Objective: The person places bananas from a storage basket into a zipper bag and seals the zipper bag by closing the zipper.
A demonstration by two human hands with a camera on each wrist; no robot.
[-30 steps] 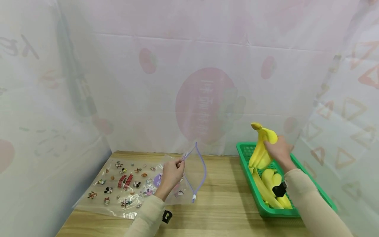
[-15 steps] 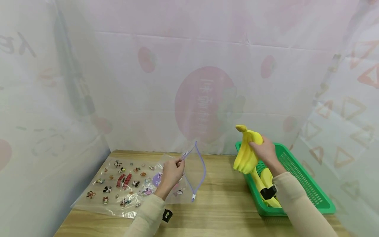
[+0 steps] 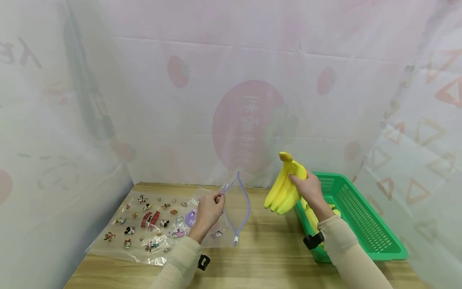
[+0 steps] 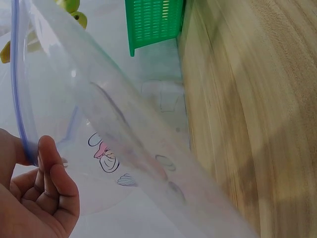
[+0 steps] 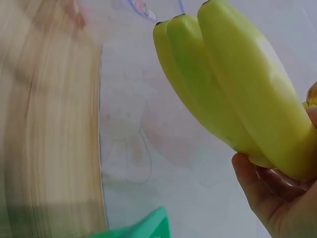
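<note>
My left hand (image 3: 210, 212) pinches the purple zip edge of a clear zip bag (image 3: 218, 235), whose mouth gapes toward the right. In the left wrist view the thumb and fingertips close on that purple strip (image 4: 19, 106). A bunch of yellow bananas (image 3: 285, 188) hangs in the air, stem up and lower tips leaning left. My right hand (image 3: 309, 188) grips the bunch from its right side, between the bag and the basket. From the right wrist view, the bananas (image 5: 247, 94) show greenish sides, with fingers wrapped around their upper part.
A green plastic basket (image 3: 375, 224) stands at the right with more bananas (image 3: 311, 218) inside. Flat on the left lies a clear bag with cartoon prints (image 3: 144, 228). Printed cloth (image 3: 252, 48) walls in the wooden table (image 3: 267, 265) at the back and sides.
My right hand has lifted the banana bunch out of the basket and carried it left toward the bag's mouth. My left hand has stayed in place on the bag.
</note>
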